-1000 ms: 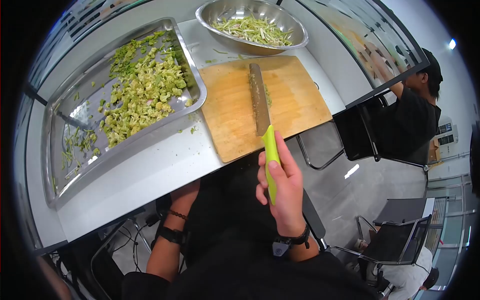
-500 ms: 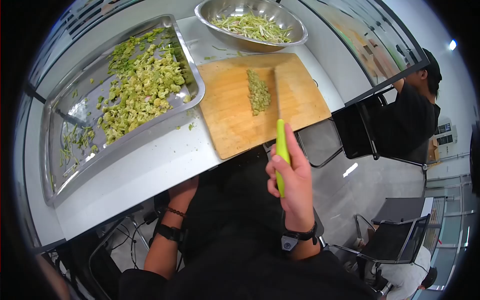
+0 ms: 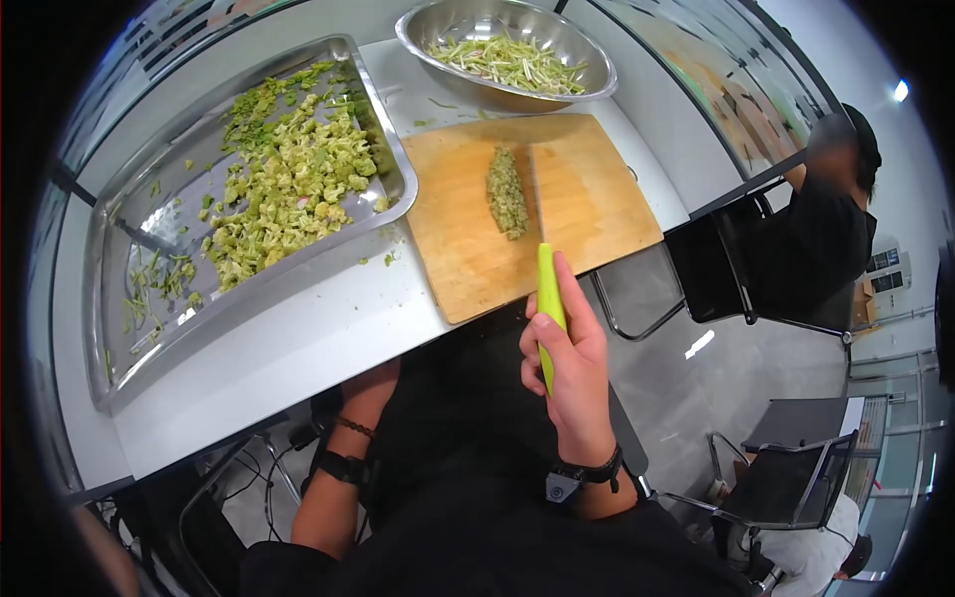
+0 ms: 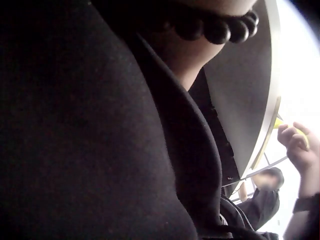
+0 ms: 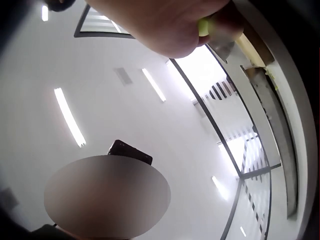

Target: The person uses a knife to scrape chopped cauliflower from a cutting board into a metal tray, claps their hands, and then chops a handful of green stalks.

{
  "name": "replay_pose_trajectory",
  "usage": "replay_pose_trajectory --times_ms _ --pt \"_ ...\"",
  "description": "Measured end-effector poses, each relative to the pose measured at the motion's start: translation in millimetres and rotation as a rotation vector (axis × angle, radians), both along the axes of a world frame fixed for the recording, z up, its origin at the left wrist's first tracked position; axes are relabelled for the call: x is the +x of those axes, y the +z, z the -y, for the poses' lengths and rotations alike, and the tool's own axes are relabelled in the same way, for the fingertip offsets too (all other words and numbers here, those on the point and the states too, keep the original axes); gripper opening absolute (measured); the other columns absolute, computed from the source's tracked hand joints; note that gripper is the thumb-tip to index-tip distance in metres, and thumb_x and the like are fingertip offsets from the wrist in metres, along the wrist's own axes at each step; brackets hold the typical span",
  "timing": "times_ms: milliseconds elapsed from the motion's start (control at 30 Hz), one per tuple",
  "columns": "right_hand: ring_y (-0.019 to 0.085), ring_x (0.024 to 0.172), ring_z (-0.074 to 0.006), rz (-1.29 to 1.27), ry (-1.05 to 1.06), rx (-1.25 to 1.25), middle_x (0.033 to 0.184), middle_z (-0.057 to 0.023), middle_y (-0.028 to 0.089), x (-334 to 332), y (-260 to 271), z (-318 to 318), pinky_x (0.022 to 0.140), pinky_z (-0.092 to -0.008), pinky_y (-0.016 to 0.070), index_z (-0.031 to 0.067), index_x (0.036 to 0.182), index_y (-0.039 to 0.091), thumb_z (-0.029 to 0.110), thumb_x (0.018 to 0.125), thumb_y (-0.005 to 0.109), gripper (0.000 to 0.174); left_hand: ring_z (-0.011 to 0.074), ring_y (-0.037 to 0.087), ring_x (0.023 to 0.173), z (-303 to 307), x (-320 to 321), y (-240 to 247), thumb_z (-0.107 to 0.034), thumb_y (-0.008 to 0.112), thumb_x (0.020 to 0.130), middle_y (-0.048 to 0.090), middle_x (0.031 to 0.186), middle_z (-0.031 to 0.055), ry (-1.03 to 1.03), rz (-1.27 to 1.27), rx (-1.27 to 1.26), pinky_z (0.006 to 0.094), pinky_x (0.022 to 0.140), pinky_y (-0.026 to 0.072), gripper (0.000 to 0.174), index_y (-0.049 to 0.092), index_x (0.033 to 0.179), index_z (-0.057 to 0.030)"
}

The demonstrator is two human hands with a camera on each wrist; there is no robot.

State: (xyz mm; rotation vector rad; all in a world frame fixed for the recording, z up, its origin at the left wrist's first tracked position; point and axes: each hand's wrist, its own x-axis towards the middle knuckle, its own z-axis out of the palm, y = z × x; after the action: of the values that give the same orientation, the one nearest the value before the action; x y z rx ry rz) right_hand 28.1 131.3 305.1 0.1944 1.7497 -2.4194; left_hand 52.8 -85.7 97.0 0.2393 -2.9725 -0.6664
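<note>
In the head view my right hand [image 3: 575, 363] grips the green handle [image 3: 549, 318] of a knife, whose blade [image 3: 536, 194] stands edge-on over a wooden cutting board [image 3: 448, 269]. Just left of the blade lies a narrow heap of finely chopped green bits [image 3: 507, 194]. My left hand [image 3: 372, 386] hangs low by the table's front edge, against dark clothing, its fingers hidden. The right wrist view shows part of the right hand [image 5: 170, 25] around the green handle [image 5: 203, 27].
Left of the board, a steel tray [image 3: 400, 189] holds chopped green florets [image 3: 288, 189] and leaves. Behind the board stands a steel bowl [image 3: 597, 92] with thin green strips [image 3: 512, 62]. A person in black [image 3: 811, 234] sits beyond the partition at right.
The knife first lay over the chopped heap, then moved right, uncovering it. Since then my right hand and the blade have shifted slightly left, closer to the heap. My left hand stays low.
</note>
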Motion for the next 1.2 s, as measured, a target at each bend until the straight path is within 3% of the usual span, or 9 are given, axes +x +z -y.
replay_pose_trajectory --times_ms 100,200,600,700,1000,1100,1200 --pt "0.043 0.065 -0.0043 -0.015 -0.057 0.035 0.097 -0.0020 0.047 -4.8 -4.0 2.3 0.041 -0.0171 0.0342 0.0086 0.156 0.019 0.004 0.096 0.051 0.068 0.0386 0.058 0.112 3.8 0.5 -17.2 -0.034 0.062 0.090 0.063 0.122 0.0168 0.002 -0.010 -0.020 0.0475 0.097 0.0468 0.042 0.064 0.122 -0.0075" --pt "0.045 0.062 -0.0053 0.000 0.079 0.024 0.103 -0.0060 0.048 -10.2 2.5 -4.1 0.038 -0.0173 0.0324 0.0070 0.155 0.024 0.002 0.095 0.050 0.066 0.0388 0.058 0.113 0.2 -1.4 -2.3 -0.034 0.061 0.090 0.063 0.122 0.0167 0.008 0.040 0.055 0.0478 0.098 0.0463 0.042 0.064 0.122 -0.0077" --pt "0.045 0.062 -0.0048 0.023 0.016 0.036 0.101 -0.0054 0.051 -13.5 -0.8 1.8 0.039 -0.0171 0.0320 0.0048 0.154 0.026 0.004 0.094 0.053 0.066 0.0385 0.057 0.114 0.8 -1.0 -7.8 -0.035 0.061 0.090 0.063 0.123 0.0166 -0.006 0.029 0.005 0.0476 0.099 0.0453 0.043 0.063 0.123 -0.0077" --pt "0.045 0.061 -0.0050 0.044 0.107 0.056 0.098 -0.0053 0.051 -15.6 3.9 -1.0 0.039 -0.0177 0.0316 0.0047 0.153 0.028 0.004 0.093 0.054 0.065 0.0384 0.058 0.114 1.4 -0.4 -11.7 -0.035 0.060 0.090 0.063 0.123 0.0164 -0.018 -0.061 -0.045 0.0474 0.099 0.0453 0.043 0.063 0.123 -0.0075" --pt "0.043 0.057 -0.0064 0.017 0.120 0.067 0.096 -0.0060 0.051 -10.3 4.4 0.2 0.040 -0.0193 0.0319 0.0050 0.154 0.028 0.003 0.092 0.051 0.066 0.0380 0.056 0.117 -2.4 -2.9 8.6 -0.036 0.059 0.091 0.062 0.125 0.0166 0.020 0.066 0.032 0.0478 0.100 0.0444 0.045 0.062 0.126 -0.0084" --pt "0.045 0.063 -0.0050 -0.011 0.160 0.000 0.097 -0.0022 0.051 -0.2 5.6 4.0 0.046 -0.0178 0.0347 0.0106 0.155 0.025 0.004 0.096 0.052 0.065 0.0382 0.056 0.118 -0.8 -2.3 -0.3 -0.037 0.060 0.091 0.061 0.127 0.0170 0.015 0.065 0.013 0.0483 0.101 0.0438 0.045 0.061 0.126 -0.0085" --pt "0.044 0.061 -0.0066 0.072 0.245 -0.191 0.097 -0.0042 0.051 7.4 6.5 16.1 0.045 -0.0194 0.0348 0.0123 0.156 0.023 0.004 0.097 0.049 0.066 0.0385 0.055 0.119 -2.6 -4.9 10.6 -0.036 0.060 0.090 0.060 0.128 0.0177 0.036 0.125 0.053 0.0487 0.101 0.0434 0.046 0.061 0.127 -0.0083"
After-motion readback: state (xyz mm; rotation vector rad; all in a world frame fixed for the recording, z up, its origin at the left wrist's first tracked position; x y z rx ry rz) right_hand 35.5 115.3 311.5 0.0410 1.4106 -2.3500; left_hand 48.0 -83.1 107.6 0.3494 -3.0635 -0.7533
